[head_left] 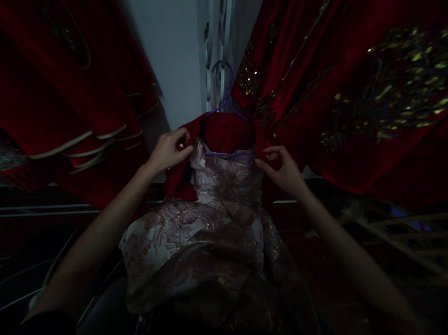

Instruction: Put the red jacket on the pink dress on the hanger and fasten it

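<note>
A pale dress (219,238) with a metallic floral pattern hangs in front of me from a purple hanger (227,94). Behind its strapless top is a red garment (226,129), on the same hanger as far as I can see. My left hand (172,149) is closed at the left shoulder, red cloth between curled fingers and thumb, beside the dress's top edge. On the opposite side my right hand (282,168) has thumb and forefinger bent around the red cloth at the right shoulder. Dim light hides the exact grip. The dress's lower part falls toward me into shadow.
Red clothes with pale trim (85,144) hang on the left. A red garment with gold sequins (399,92) hangs on the right. The hanger hooks onto a pale chain-like hanging strip (216,40) by a light wall (171,43). Rack bars (414,224) show at lower right.
</note>
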`<action>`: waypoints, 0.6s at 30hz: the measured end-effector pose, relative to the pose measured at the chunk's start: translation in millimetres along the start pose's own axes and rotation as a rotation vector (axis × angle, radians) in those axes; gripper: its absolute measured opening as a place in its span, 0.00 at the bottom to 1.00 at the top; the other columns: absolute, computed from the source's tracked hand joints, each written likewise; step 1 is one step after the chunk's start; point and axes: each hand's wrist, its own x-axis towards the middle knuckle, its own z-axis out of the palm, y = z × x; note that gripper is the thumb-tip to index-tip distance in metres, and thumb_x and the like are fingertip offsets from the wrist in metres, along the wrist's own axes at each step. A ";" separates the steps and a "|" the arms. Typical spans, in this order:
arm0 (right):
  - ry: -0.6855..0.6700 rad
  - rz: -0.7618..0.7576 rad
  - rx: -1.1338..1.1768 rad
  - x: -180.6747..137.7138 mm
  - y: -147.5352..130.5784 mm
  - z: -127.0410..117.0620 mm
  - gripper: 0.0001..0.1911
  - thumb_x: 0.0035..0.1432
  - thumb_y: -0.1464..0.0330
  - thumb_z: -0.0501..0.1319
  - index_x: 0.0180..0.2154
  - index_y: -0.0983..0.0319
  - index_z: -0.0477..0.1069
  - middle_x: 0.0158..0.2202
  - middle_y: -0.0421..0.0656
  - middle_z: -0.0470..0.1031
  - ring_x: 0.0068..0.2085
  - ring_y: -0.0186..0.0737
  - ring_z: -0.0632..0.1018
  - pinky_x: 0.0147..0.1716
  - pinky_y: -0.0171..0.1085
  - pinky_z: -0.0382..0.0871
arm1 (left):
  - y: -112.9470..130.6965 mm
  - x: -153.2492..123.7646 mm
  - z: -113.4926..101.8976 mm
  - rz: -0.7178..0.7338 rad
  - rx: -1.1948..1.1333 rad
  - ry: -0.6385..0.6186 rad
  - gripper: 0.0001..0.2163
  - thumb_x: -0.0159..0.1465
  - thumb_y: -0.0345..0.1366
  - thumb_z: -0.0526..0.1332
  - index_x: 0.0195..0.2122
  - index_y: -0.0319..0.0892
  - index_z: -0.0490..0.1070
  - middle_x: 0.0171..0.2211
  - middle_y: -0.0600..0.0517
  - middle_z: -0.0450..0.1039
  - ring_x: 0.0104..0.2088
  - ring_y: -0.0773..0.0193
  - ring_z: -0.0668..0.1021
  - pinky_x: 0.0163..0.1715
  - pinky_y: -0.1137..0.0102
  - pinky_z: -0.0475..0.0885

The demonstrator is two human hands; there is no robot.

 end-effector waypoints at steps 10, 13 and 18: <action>-0.084 0.030 0.167 40.5 -2.3 114.4 0.07 0.47 0.71 0.54 0.32 0.58 0.58 0.34 0.40 0.68 0.38 0.37 0.72 0.42 0.36 0.66 | 45.6 1.4 56.3 -0.141 0.136 0.011 0.03 0.59 0.36 0.58 0.33 0.44 0.65 0.27 0.50 0.69 0.28 0.59 0.74 0.30 0.68 0.65; -0.191 -0.013 0.310 31.4 -14.7 135.3 0.10 0.49 0.68 0.53 0.37 0.58 0.59 0.38 0.41 0.69 0.41 0.38 0.71 0.43 0.36 0.66 | 48.2 2.6 67.0 -0.066 -0.021 -0.120 0.02 0.60 0.35 0.55 0.31 0.44 0.64 0.24 0.53 0.68 0.26 0.62 0.72 0.29 0.69 0.64; -0.188 -0.092 0.381 4.5 -12.5 126.4 0.09 0.51 0.69 0.52 0.37 0.57 0.59 0.37 0.41 0.66 0.41 0.39 0.70 0.46 0.38 0.66 | 29.5 -15.3 81.7 -0.098 -0.233 -0.133 0.06 0.58 0.33 0.56 0.37 0.44 0.61 0.29 0.54 0.69 0.29 0.65 0.73 0.32 0.71 0.67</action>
